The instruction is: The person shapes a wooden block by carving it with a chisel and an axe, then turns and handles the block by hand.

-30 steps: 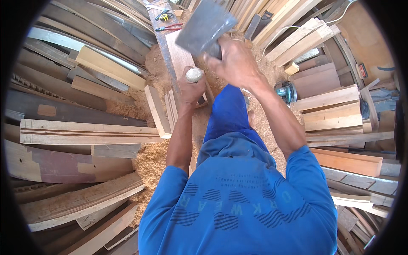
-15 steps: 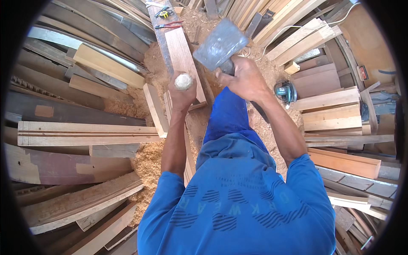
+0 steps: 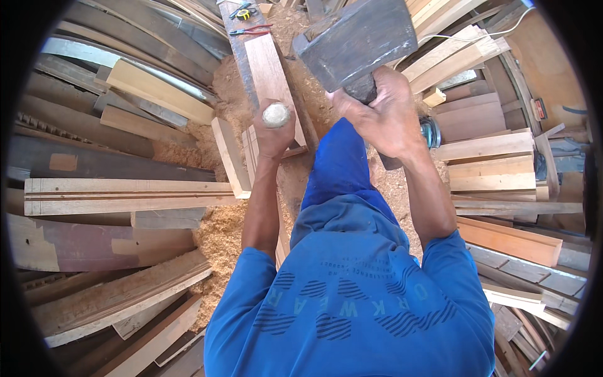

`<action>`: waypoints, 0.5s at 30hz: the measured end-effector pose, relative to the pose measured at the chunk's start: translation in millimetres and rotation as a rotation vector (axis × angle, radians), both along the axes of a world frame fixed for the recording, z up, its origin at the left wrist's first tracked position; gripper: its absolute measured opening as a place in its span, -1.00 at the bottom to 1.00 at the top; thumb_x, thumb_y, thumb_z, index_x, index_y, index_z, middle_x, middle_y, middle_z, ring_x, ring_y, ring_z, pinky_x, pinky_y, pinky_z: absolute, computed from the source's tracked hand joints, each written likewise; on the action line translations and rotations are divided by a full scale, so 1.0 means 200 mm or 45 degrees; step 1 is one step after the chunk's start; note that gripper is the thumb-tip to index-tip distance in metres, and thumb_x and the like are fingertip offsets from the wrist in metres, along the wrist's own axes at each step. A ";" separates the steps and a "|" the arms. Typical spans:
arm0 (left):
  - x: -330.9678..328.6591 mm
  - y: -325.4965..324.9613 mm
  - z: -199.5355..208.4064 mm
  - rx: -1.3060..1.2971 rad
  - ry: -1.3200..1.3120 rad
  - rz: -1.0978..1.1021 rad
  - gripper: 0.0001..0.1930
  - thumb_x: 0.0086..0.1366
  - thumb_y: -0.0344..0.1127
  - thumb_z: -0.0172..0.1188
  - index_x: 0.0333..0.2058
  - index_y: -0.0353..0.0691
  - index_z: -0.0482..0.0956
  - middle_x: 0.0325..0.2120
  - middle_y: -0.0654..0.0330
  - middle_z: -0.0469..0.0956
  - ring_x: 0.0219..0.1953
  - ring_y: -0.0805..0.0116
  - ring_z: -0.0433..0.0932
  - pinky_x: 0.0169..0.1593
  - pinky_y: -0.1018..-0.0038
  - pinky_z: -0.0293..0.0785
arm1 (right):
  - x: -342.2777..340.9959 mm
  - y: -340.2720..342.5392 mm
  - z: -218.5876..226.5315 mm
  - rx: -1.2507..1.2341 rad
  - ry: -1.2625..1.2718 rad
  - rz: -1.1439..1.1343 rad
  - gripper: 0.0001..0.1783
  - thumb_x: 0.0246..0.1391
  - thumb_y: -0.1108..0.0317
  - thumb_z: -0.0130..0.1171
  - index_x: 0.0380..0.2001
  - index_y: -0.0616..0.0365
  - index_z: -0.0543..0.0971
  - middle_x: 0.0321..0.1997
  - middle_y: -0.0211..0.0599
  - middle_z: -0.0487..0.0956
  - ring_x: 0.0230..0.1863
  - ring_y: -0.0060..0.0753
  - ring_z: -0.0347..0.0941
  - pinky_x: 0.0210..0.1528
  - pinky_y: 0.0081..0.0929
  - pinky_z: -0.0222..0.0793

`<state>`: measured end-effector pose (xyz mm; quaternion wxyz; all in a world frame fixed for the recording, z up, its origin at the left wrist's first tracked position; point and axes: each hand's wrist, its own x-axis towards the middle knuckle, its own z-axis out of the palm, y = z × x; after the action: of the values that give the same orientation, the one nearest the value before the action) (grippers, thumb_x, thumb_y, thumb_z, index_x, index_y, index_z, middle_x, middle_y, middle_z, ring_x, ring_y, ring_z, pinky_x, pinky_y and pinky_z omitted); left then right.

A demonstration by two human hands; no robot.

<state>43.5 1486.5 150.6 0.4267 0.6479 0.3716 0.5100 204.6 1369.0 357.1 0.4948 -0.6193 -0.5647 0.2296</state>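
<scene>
My left hand (image 3: 274,139) is closed around an upright tool handle, whose round, pale, worn end (image 3: 276,115) faces up. The tool's lower part is hidden beneath the fist. Under and beyond that hand lies a light reddish wooden board (image 3: 267,66). My right hand (image 3: 397,122) grips a mallet (image 3: 361,47) with a big, dark, block-shaped head. The mallet is raised to the right of the handle end and apart from it. Part of its handle shows below my right hand.
Pliers with red grips (image 3: 251,30) and a yellow tape measure (image 3: 242,13) lie on the narrow bench (image 3: 240,53). A green power tool (image 3: 431,132) sits on the right, partly hidden by my right wrist. Timber (image 3: 125,193) is stacked around, with wood shavings (image 3: 220,242) on the floor.
The mallet has risen closer to the camera and swung up and right in the picture, my right hand with it. My left hand stays almost in place, still gripping the handle.
</scene>
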 end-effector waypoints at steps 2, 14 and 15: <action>-0.01 0.01 0.02 0.040 -0.017 -0.008 -0.82 0.22 -0.48 0.34 -0.35 -0.22 0.46 -0.53 0.34 0.44 -0.48 0.56 0.48 -0.37 0.55 0.43 | -0.01 0.01 0.02 0.152 -0.013 -0.010 -0.78 0.06 0.46 0.32 -0.21 0.32 0.63 -0.35 -0.38 0.64 -0.35 -0.65 0.47 -0.27 -0.55 0.45; -0.03 -0.05 0.02 0.240 0.174 0.023 -0.79 0.17 -0.44 0.37 -0.26 -0.28 0.52 -0.49 0.25 0.53 -0.42 0.46 0.54 -0.31 0.45 0.49 | -0.02 0.10 -0.19 -0.112 -0.460 0.058 -0.65 0.02 0.16 0.37 -0.44 0.30 0.62 -0.46 0.04 0.63 -0.40 0.06 0.60 -0.30 -0.15 0.52; -0.02 -0.06 0.04 0.287 0.098 -0.037 -0.74 0.13 -0.43 0.37 -0.20 -0.30 0.55 -0.43 0.13 0.61 -0.35 0.31 0.62 -0.25 0.39 0.53 | -0.03 0.13 -0.28 -0.186 -0.715 0.098 -0.64 0.00 0.15 0.37 -0.44 0.29 0.60 -0.47 0.07 0.62 -0.38 0.09 0.60 -0.29 -0.08 0.51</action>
<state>39.7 1474.2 157.7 0.3440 0.7161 0.3185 0.5171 197.8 1394.7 301.5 0.2643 -0.6708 -0.6845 0.1078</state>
